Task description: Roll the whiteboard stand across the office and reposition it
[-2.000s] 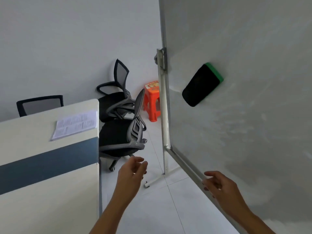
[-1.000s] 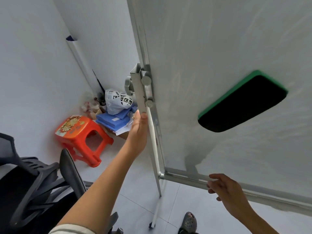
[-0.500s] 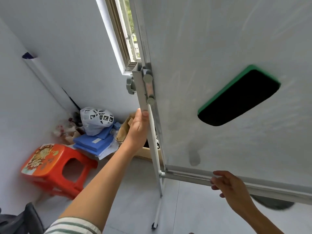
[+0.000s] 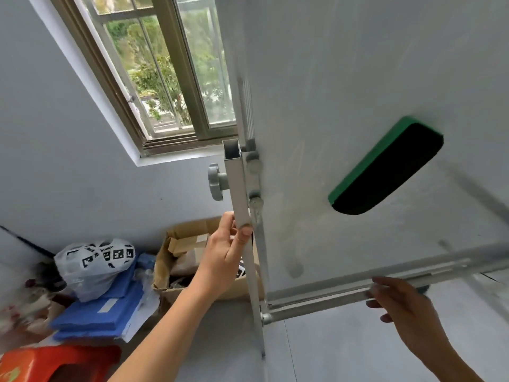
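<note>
Orange stool point(image 4: 55, 363): stands on the floor at the lower left corner, clear of the stand's path for now.
Corner clutter: a white bag point(image 4: 93, 264) sits on blue folders point(image 4: 102, 312), beside an open cardboard box point(image 4: 187, 260) against the wall; judged the main obstruction if the stand rolls further that way.
Left hand point(image 4: 223, 255): wrapped round the stand's upright post point(image 4: 238, 188) just below the grey clamp knob point(image 4: 216, 181), thumb on the near face; a grip suited to steering.
Whiteboard stand point(image 4: 344, 78): directly ahead, board tilted, close to the window point(image 4: 165, 78) wall.
Eraser point(image 4: 385, 166): clings to the board face, likely magnetic.
Right hand point(image 4: 399, 304): fingers curled loosely on the lower tray rail point(image 4: 316, 296), steadying the board against swinging.
</note>
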